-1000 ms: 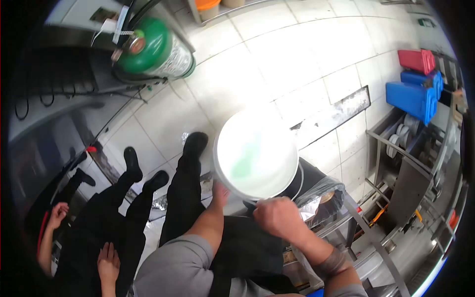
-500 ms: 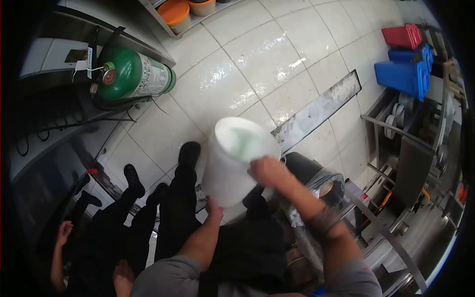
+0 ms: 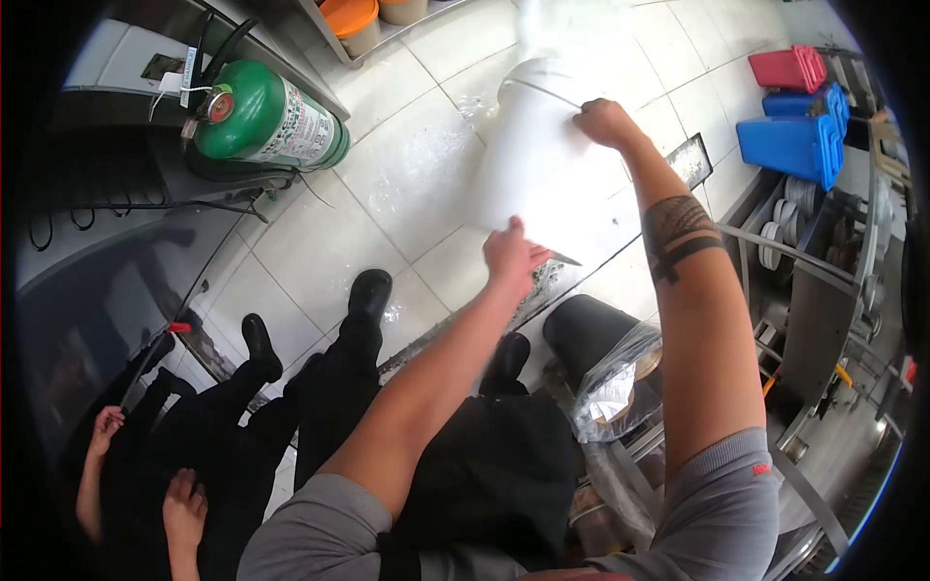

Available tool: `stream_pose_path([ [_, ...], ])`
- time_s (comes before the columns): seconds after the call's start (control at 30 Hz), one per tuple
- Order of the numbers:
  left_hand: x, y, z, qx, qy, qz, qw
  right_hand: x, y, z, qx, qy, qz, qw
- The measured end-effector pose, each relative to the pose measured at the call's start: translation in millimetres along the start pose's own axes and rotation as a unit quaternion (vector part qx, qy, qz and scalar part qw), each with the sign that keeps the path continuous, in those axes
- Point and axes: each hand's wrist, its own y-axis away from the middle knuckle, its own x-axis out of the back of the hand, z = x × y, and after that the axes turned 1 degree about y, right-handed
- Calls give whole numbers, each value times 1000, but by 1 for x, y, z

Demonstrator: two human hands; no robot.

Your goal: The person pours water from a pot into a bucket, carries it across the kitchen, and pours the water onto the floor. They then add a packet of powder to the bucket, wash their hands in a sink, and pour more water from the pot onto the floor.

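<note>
A white bucket (image 3: 538, 160) is tipped away from me over the tiled floor, its mouth facing the far side. A blurred whitish splash (image 3: 552, 29) shows beyond its mouth. My right hand (image 3: 605, 124) is closed on the bucket at its upper right edge, where a thin line like a rim or wire handle runs across. Down at the base, my left hand (image 3: 513, 259) grips the bottom edge from below. A small grey pointed piece (image 3: 567, 259) sticks out beside the left fingers; what it is, I cannot tell.
Wet tiles (image 3: 392, 160) lie ahead, crossed by a drain strip (image 3: 690, 163). At left stands a green cylinder (image 3: 281, 121). A black bin (image 3: 591, 334) with a plastic liner is near my feet. Blue bins (image 3: 785, 150) and shelving stand right. Another person's hand (image 3: 184, 508) shows lower left.
Both hands have swung the bucket forward and away from my body, tipping it over. The whitish splash has appeared beyond its mouth, and my arms are now stretched out.
</note>
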Motion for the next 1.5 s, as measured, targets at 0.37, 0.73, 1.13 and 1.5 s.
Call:
stream_pose_path([
  [0.37, -115, 128, 30, -38, 25, -218, 975, 158, 66, 28, -115, -82, 92, 986],
  [0.73, -31, 282, 88, 2, -123, -176, 977, 184, 245, -45, -180, -367, 263, 874],
  [1.13, 154, 332, 147, -86, -306, 24, 948, 90, 412, -197, -225, -663, 236, 674],
  [1.5, 185, 444, 28, -205, -326, 19, 923, 66, 579, -107, -165, -740, 259, 598],
])
